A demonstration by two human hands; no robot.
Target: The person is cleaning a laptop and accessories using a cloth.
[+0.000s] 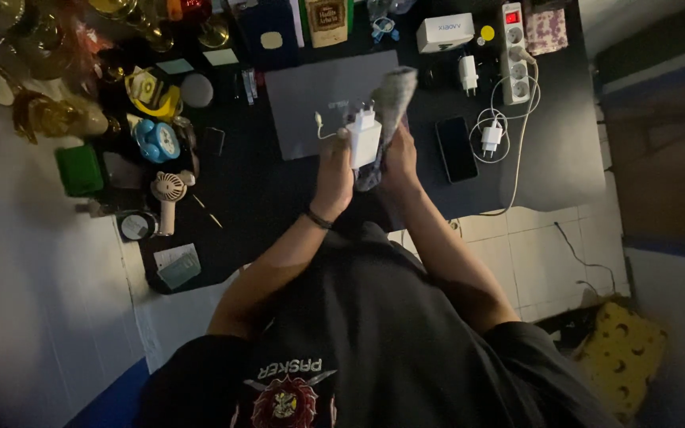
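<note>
While L hand point(334, 170) grips white charger point(364, 136), R hand point(400, 154) clutches grey cloth point(394, 99).

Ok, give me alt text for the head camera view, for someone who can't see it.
Seen from above, a person's left hand holds a white charger while the right hand holds a grey cloth against it, over a dark desk. A closed grey laptop, black phone and white power strip lie beyond.

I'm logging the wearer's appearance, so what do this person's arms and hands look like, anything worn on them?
Both forearms are bare, with no gloves on either hand. The left hand has a thin dark band at the wrist. The right hand shows no band or watch. Short black T-shirt sleeves end above the elbows. No rings can be made out in this dim light.
</note>
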